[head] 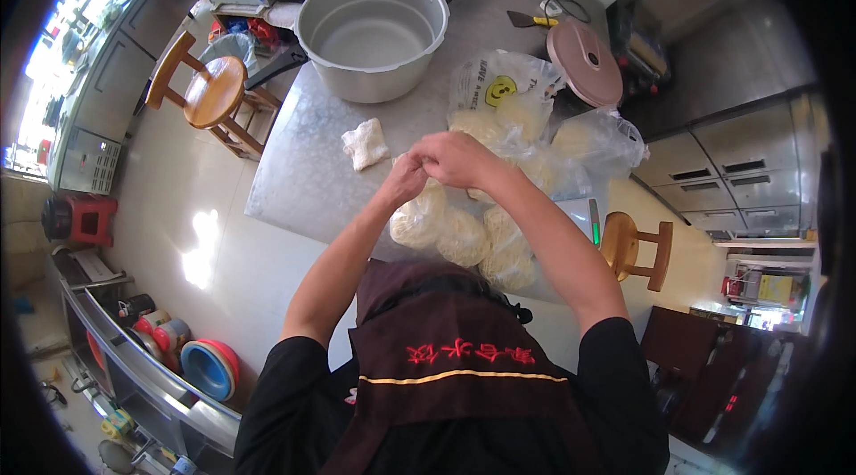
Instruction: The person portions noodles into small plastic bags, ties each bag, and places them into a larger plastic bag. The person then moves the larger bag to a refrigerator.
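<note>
My left hand (408,177) and my right hand (447,155) meet at the near middle of a metal table, fingers closed together at the top of a clear plastic bag of noodles (418,218). The bag's neck is mostly hidden by my fingers. More bagged noodles (463,239) lie close by, towards my apron and to the right. Past my right hand, a printed plastic bag (498,84) lies over further pale noodles. A folded white cloth (366,144) rests on the table, left of my hands.
A large aluminium pot (372,34) stands at the table's back left. Behind the bags are a pink oval lid (585,62) and a scraper with a yellow handle (531,20). A scale (580,216) sits at the right. Wooden chairs (215,93) flank the table.
</note>
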The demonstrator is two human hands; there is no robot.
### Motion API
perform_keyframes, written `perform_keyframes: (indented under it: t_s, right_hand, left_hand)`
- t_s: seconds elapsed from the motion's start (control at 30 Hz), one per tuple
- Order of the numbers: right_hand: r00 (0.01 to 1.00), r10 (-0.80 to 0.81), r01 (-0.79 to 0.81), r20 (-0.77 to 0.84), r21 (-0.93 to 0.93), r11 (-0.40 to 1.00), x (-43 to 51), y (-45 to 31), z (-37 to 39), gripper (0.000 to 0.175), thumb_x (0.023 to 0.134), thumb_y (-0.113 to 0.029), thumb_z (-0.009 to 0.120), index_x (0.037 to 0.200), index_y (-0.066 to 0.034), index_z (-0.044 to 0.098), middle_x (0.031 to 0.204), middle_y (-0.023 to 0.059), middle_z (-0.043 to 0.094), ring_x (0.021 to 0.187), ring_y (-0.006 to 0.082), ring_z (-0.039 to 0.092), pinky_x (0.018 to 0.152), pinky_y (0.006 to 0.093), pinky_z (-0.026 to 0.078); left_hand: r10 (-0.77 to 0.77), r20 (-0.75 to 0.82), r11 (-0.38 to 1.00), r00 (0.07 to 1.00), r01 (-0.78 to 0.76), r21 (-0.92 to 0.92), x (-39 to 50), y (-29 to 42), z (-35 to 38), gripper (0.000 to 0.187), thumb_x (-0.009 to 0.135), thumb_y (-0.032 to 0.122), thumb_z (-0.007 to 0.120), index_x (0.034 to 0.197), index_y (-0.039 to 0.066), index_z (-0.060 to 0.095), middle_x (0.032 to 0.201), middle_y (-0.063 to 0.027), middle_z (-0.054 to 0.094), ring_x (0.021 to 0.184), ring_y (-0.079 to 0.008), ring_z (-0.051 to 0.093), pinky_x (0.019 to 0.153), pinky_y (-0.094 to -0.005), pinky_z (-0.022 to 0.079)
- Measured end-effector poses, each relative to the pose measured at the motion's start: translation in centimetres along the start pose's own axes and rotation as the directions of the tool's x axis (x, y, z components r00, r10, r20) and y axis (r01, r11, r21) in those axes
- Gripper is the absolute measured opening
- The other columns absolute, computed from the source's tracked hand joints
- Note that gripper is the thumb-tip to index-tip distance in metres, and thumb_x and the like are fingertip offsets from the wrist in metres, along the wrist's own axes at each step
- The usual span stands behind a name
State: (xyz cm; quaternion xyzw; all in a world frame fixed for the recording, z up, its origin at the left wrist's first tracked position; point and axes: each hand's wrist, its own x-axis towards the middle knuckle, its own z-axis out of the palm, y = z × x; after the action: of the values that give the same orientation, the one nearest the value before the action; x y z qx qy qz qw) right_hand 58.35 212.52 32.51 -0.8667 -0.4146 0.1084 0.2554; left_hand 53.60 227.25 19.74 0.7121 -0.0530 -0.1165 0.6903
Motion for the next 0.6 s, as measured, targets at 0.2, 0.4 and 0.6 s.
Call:
perform_keyframes:
  t_s: [0.2,0.4,0.6]
  right_hand:
    - [0.935,0.346,-0.285,-0.085,0.404,0.869,0.8,1.7,0.9,0.026,0.092,-0.021,0.063,0.109,-0.0029,0.07,0.1,0.0113,0.072,0.078,0.0187,0.067,0.071,0.0335,0.053]
    - [0.862,0.484,-0.406,0.148,0.772,0.488,-1.4,4.4,4.5,0.039,0.105,-0.037,0.05,0.121,-0.0043,0.066,0.096,0.0043,0.068,0.065,0.012,0.058,0.059,0.0275,0.049]
    - [0.857,0.452,-0.445,0.249,0.799,0.404,-2.9,6.0,7.3,0.044,0.107,-0.043,0.043,0.115,-0.0057,0.066,0.087,0.0038,0.065,0.059,0.0096,0.051,0.054,0.0264,0.043]
  left_hand:
    - [-0.113,0.025,0.991,0.993,0.11,0.079,-0.4,0.2,-0.7,0.047,0.103,0.042,0.056,0.106,-0.001,0.074,0.082,-0.0013,0.063,0.081,-0.011,0.054,0.077,-0.0316,0.045]
    - [-0.239,0.179,0.886,0.954,0.29,-0.363,0.8,0.1,-3.1,0.028,0.1,0.022,0.062,0.103,-0.003,0.073,0.077,-0.0017,0.062,0.075,-0.0096,0.053,0.075,-0.027,0.043]
    - [-0.066,0.254,0.994,0.965,0.042,0.099,1.2,2.0,-4.0,0.01,0.093,0.013,0.067,0.095,0.006,0.074,0.082,-0.0039,0.071,0.085,-0.0152,0.067,0.077,-0.0318,0.052]
